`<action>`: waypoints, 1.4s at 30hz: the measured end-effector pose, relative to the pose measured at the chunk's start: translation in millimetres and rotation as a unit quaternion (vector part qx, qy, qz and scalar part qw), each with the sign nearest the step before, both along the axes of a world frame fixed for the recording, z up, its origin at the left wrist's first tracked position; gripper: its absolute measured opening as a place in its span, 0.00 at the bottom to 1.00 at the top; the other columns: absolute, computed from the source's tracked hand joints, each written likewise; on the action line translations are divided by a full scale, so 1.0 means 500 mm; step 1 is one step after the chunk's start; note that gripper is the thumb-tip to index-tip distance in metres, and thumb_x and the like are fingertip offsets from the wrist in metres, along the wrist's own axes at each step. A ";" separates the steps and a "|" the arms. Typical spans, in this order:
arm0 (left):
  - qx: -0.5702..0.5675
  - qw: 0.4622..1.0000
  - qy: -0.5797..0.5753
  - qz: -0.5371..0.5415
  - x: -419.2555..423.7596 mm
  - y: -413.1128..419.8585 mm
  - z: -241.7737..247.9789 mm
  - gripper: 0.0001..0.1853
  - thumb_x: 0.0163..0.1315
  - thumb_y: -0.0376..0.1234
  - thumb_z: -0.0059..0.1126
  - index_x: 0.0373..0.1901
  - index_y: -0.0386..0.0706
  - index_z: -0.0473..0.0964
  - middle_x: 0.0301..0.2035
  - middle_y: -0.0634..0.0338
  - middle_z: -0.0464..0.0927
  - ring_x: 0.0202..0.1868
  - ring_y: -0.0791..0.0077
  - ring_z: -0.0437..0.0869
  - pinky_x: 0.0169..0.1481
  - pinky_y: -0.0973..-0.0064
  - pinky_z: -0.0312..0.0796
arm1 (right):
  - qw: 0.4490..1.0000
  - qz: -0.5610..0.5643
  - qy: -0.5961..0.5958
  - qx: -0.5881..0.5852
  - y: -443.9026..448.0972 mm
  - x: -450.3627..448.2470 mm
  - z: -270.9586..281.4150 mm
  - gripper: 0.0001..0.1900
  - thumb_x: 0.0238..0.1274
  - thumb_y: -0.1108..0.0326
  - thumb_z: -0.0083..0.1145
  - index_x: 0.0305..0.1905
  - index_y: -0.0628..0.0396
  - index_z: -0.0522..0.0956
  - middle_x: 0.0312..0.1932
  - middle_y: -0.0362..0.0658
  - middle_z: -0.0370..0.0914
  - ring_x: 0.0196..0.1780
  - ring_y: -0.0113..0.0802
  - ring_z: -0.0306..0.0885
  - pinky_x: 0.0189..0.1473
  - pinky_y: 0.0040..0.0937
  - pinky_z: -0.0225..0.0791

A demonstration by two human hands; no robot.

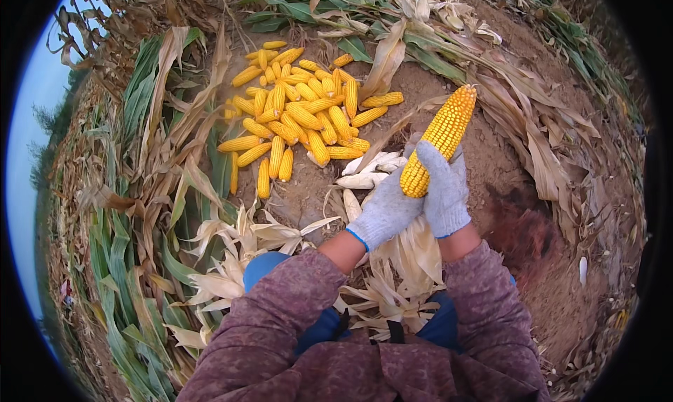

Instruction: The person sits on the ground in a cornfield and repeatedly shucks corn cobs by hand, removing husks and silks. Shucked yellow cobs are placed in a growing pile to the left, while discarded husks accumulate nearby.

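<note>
A bare yellow ear of corn (pixel 444 134) points up and to the right, its kernels exposed. My right hand (pixel 446 205), in a grey knit glove with a blue cuff edge, grips its lower part, thumb across the front. My left hand (pixel 389 210), gloved alike, closes around the base from the left; its fingers are largely hidden behind the cob. Pale dry husk (pixel 413 249) hangs beneath my hands; whether it still joins the cob cannot be told. Just beyond my left hand, several ears in white husk (pixel 368 173) lie on the soil.
A heap of husked corn ears (pixel 299 107) lies on brown soil ahead to the left. Cut green and dry stalks (pixel 126 276) line the left side, and more stalks (pixel 499 86) curve along the right. Loose husks (pixel 226 276) surround my knees. Reddish fibres (pixel 520 239) lie right of my hands.
</note>
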State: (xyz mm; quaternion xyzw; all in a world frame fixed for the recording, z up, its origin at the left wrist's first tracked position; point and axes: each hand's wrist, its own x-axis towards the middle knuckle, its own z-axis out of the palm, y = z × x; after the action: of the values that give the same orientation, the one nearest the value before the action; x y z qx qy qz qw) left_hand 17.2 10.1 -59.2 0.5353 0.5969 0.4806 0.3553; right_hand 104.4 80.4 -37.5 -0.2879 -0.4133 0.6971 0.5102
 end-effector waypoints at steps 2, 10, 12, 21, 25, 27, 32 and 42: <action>-0.011 1.000 0.009 0.001 0.004 0.001 0.005 0.26 0.66 0.36 0.67 0.64 0.38 0.73 0.52 0.47 0.85 0.56 0.52 0.86 0.61 0.60 0.77 | 1.000 0.003 -0.018 0.010 0.007 0.006 -0.006 0.25 0.65 0.70 0.71 0.63 0.57 0.72 0.50 0.41 0.81 0.49 0.30 0.84 0.50 0.32 0.81; 0.002 0.995 0.099 0.032 0.009 0.005 -0.030 0.23 0.69 0.36 0.61 0.62 0.38 0.73 0.53 0.44 0.83 0.57 0.48 0.84 0.62 0.58 0.77 | 0.999 0.046 -0.009 -0.028 0.017 0.018 0.011 0.21 0.67 0.71 0.70 0.59 0.57 0.74 0.46 0.43 0.82 0.43 0.33 0.86 0.45 0.33 0.83; -0.010 0.988 0.156 -0.012 0.004 -0.001 -0.009 0.22 0.68 0.35 0.59 0.61 0.37 0.73 0.52 0.44 0.83 0.56 0.47 0.84 0.62 0.57 0.77 | 0.997 0.069 0.018 -0.027 0.020 0.025 0.006 0.19 0.67 0.71 0.69 0.58 0.57 0.75 0.45 0.44 0.83 0.41 0.33 0.86 0.44 0.33 0.83; -0.036 0.980 0.186 -0.057 -0.023 -0.022 -0.045 0.21 0.68 0.35 0.57 0.61 0.37 0.74 0.52 0.43 0.83 0.55 0.47 0.85 0.63 0.56 0.77 | 0.992 0.079 0.027 -0.093 0.011 0.031 -0.003 0.16 0.68 0.67 0.68 0.56 0.58 0.77 0.43 0.44 0.84 0.43 0.35 0.86 0.47 0.36 0.83; -0.055 0.980 0.180 -0.057 -0.030 -0.038 -0.028 0.22 0.67 0.35 0.59 0.61 0.37 0.75 0.53 0.44 0.83 0.56 0.47 0.85 0.62 0.58 0.77 | 0.987 0.112 0.034 -0.111 0.003 0.028 0.000 0.16 0.68 0.67 0.68 0.55 0.57 0.77 0.42 0.44 0.83 0.42 0.37 0.86 0.45 0.36 0.83; -0.074 0.984 0.153 -0.048 -0.035 -0.047 -0.004 0.24 0.66 0.37 0.62 0.62 0.37 0.75 0.52 0.44 0.84 0.55 0.48 0.86 0.62 0.58 0.78 | 0.985 0.134 0.036 -0.102 0.008 0.022 -0.001 0.16 0.67 0.68 0.67 0.55 0.57 0.77 0.41 0.45 0.83 0.42 0.37 0.87 0.45 0.36 0.84; -0.074 0.970 0.217 -0.076 -0.040 -0.062 0.029 0.25 0.64 0.38 0.64 0.61 0.38 0.75 0.52 0.44 0.84 0.55 0.48 0.86 0.61 0.57 0.78 | 0.979 0.139 0.086 -0.122 -0.001 0.020 0.000 0.12 0.67 0.72 0.63 0.53 0.58 0.76 0.39 0.47 0.83 0.40 0.39 0.87 0.43 0.37 0.84; -0.099 0.989 0.105 -0.032 -0.067 -0.051 -0.026 0.38 0.63 0.38 0.68 0.73 0.36 0.65 0.62 0.39 0.78 0.65 0.47 0.80 0.69 0.61 0.73 | 0.986 0.112 0.042 -0.112 0.000 -0.022 -0.039 0.20 0.75 0.56 0.63 0.59 0.57 0.74 0.46 0.50 0.82 0.48 0.41 0.86 0.52 0.43 0.83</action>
State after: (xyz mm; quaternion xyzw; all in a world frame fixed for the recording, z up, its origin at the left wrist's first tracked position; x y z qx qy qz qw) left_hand -16.2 -15.2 -72.4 0.5642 0.6578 0.3487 0.3569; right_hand 93.3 80.3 -57.1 -0.2654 -0.3404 0.8035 0.4099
